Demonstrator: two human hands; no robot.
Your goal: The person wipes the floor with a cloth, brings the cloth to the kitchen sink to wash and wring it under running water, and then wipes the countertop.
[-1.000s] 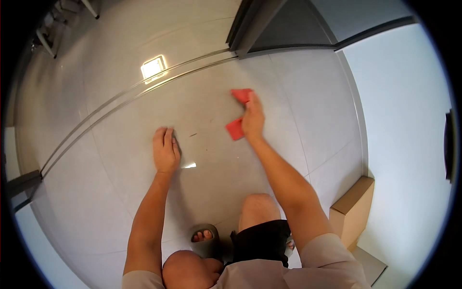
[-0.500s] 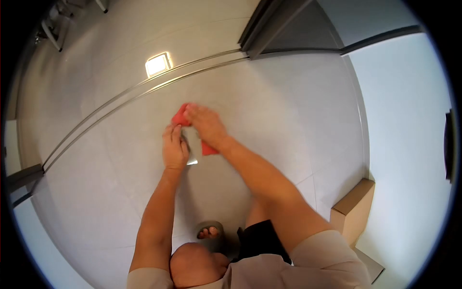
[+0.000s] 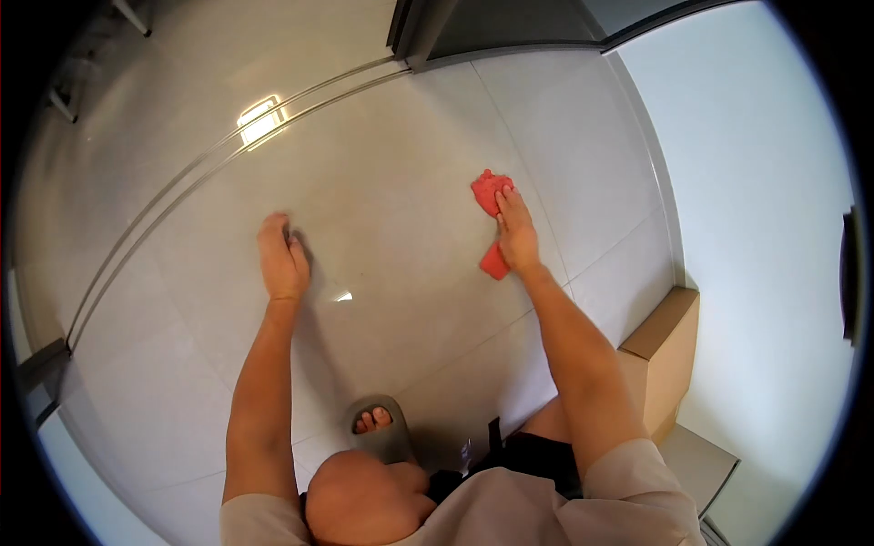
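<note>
A crumpled red cloth point(image 3: 490, 189) lies on the tiled floor right of centre. Pressing on it is my right hand point(image 3: 517, 235), its fingers extended over the cloth; another red part point(image 3: 494, 262) sticks out below the palm. Well to the left, my left hand point(image 3: 284, 262) is low over the floor with its fingers curved and the thumb apart from them. Nothing shows between them except a dark gap, and the fingertips are partly hidden.
Metal door tracks point(image 3: 196, 168) cross the floor ahead, leading to a dark-framed door point(image 3: 510, 32). A cardboard box point(image 3: 669, 346) stands by the white wall point(image 3: 756, 182) at right. My foot in a sandal point(image 3: 378, 420) is below. Chair legs point(image 3: 132, 16) show at far left.
My right hand has swept right with the red cloth, away from my left hand. My left hand has come off the cloth's side and shifted left. The camera view has turned slightly.
</note>
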